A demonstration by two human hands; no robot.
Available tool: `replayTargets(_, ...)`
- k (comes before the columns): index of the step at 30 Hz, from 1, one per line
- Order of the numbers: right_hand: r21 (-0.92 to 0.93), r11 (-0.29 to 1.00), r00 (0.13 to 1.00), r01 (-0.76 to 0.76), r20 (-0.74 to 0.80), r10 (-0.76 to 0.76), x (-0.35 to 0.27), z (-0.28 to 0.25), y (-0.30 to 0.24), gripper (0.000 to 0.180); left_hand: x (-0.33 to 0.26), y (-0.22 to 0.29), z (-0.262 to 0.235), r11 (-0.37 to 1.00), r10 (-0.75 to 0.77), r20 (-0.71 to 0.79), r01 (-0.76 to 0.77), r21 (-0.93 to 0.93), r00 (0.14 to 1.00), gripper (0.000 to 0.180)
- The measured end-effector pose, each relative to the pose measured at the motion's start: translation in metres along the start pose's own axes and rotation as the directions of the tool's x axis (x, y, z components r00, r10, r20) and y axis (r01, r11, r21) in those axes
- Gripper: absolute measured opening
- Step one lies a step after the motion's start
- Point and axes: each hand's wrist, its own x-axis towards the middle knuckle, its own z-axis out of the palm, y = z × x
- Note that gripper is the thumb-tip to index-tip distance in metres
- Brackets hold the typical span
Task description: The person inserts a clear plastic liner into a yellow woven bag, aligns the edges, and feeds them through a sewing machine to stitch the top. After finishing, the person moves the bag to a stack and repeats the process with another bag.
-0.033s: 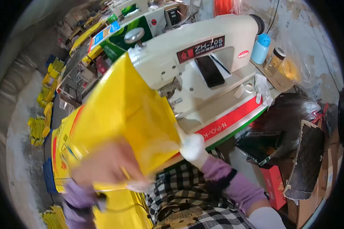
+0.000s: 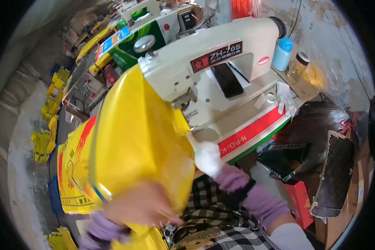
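A glossy yellow plastic bag [image 2: 131,125] meets the white-gloved right hand [image 2: 208,158] beside the cream sewing machine [image 2: 171,58], bare left hand [image 2: 143,204] farther off; grips unclear.

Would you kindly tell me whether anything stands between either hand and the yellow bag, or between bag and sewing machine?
Nothing visible does: the yellow bag has the gloved right hand at its edge, the left hand over its lower part, and the sewing machine beside it.

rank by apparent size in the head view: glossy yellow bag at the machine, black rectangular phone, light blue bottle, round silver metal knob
1. Glossy yellow bag
2. Black rectangular phone and light blue bottle: too alike to rank
3. Round silver metal knob
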Motion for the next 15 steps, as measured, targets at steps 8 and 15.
replayTargets(8,0.81,0.443,0.922,-0.384,0.311,0.23,-0.072,0.055,0.015,0.044,0.167,0.04,0.045,0.935,0.053,0.041,-0.064,0.348,0.998,0.015)
replayTargets(15,0.718,0.403,0.823,-0.568,0.504,0.263,-0.127,-0.088,-0.043,0.072,-0.01,-0.207,0.143,0.851,-0.36,0.325,0.165,0.498,0.874,0.019)
